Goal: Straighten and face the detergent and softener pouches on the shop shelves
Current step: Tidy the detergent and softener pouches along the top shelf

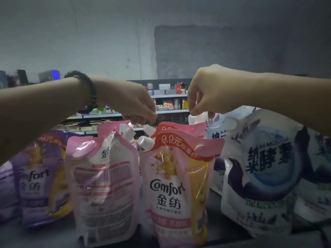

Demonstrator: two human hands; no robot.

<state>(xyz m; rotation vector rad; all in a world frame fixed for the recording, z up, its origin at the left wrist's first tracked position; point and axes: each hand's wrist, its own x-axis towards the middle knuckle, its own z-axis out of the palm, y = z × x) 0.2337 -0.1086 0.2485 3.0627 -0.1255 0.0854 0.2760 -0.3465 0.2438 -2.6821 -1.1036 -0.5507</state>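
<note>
Head view of a shop shelf top (232,242), a dim grey surface running across the near edge. Standing on it, left to right: a purple Comfort pouch (43,178); a pink pouch (105,185) turned back-side out, its printed panel facing the viewer; a second pink Comfort pouch (177,178) facing front under a red 9.9 price band, with more pink pouches just behind it; and a white-and-purple detergent pouch (261,174) at right, with similar pouches beside and behind it. The left hand (132,104), a dark beaded bracelet (89,90) on its wrist, has its fingers curled down at the tops of the rear pink pouches; whether they grip cannot be told. The right hand (207,92) is pinched on the top edge of a white pouch (198,119) behind the front row. Far behind, shelving (170,102) carries small boxed goods below a rough grey wall (89,33) bearing a darker patch.
</note>
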